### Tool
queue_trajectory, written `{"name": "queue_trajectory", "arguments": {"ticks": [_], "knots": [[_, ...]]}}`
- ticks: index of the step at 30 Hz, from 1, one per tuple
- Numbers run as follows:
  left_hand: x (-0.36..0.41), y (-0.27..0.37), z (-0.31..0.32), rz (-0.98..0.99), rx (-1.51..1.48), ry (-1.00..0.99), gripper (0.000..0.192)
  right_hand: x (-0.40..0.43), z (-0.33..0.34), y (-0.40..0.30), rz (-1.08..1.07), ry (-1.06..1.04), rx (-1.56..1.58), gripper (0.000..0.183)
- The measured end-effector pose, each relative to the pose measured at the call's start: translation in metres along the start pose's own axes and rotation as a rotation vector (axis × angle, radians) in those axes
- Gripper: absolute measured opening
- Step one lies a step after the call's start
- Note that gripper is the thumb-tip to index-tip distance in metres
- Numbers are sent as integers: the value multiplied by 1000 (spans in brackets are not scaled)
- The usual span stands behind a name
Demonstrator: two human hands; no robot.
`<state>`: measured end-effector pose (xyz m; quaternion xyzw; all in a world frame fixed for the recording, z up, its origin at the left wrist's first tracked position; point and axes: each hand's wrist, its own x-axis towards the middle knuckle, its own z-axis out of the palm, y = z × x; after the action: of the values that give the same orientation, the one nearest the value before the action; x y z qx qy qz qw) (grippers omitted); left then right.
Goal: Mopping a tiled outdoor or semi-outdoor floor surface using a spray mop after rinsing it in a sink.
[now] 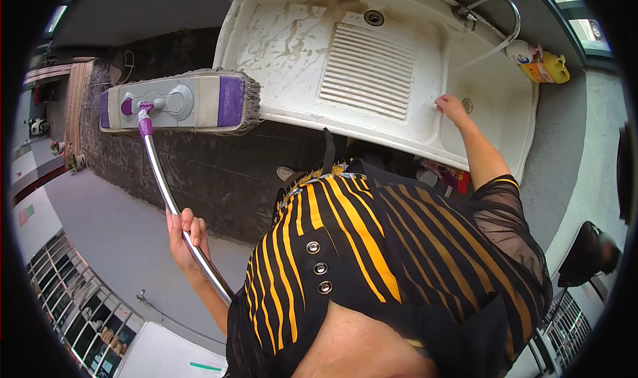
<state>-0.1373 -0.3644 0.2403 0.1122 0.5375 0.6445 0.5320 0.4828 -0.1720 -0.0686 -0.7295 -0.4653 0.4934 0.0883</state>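
Observation:
My left hand (188, 238) is closed around the metal pole (163, 183) of a flat mop. The mop head (172, 103), grey and purple with a shaggy grey fringe, is raised with its top plate towards me, and its fringe overlaps the left front corner of a white laundry sink (279, 94). Over the divider between the sink's two basins is my right hand (452, 108), fingers curled together, with nothing visible in them. A chrome tap (513, 16) sends a thin stream of water (481, 58) towards the smaller right basin. Brown dirty water (334, 1) lies around the left basin's drain (374, 18).
A ribbed washboard (369, 71) is moulded into the left basin. At the sink's back right corner stand a white bottle (519, 52) and a yellow jug (548, 69). A barred window (82, 298) and a wall tap (141, 295) are at lower left.

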Motion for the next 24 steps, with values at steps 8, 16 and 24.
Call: {"name": "queue_trajectory", "arguments": {"ticks": [8, 16, 24], "knots": [[22, 36, -136, -92, -104, 24, 10, -62, 133, -87, -166, -2, -329, 26], [141, 1, -294, -393, -279, 41, 19, -120, 222, -198, -471, 7, -468, 24], [73, -74, -368, -985, -37, 170, 23, -124, 279, -235, -447, -197, -373, 20]]}}
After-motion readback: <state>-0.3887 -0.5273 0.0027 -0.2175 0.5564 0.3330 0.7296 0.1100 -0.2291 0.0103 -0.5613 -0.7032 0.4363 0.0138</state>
